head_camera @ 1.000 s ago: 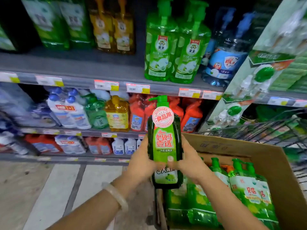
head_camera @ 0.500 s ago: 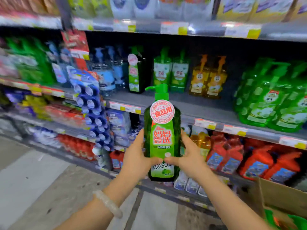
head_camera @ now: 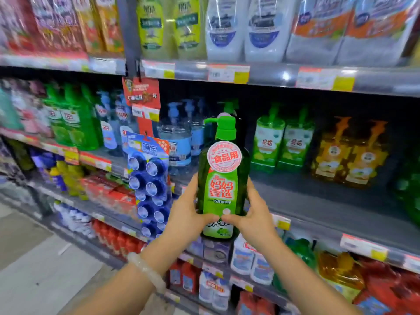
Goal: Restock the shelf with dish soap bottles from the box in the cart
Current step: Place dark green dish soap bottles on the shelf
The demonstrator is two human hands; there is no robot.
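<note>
In front of the middle shelf [head_camera: 318, 201], two hands hold one dish soap bottle [head_camera: 221, 189] upright.

The left hand [head_camera: 185, 214] and right hand [head_camera: 255, 214] clasp the bottle's lower half from either side, fingers wrapped round it and thumbs meeting on the green label. Its green pump points left. It hangs in the air just before the shelf's front edge, facing a bare stretch of board between the clear blue-labelled bottles [head_camera: 179, 142] and the pale green pump bottles [head_camera: 281, 142]. A pale bracelet [head_camera: 146, 271] circles the left wrist.
</note>
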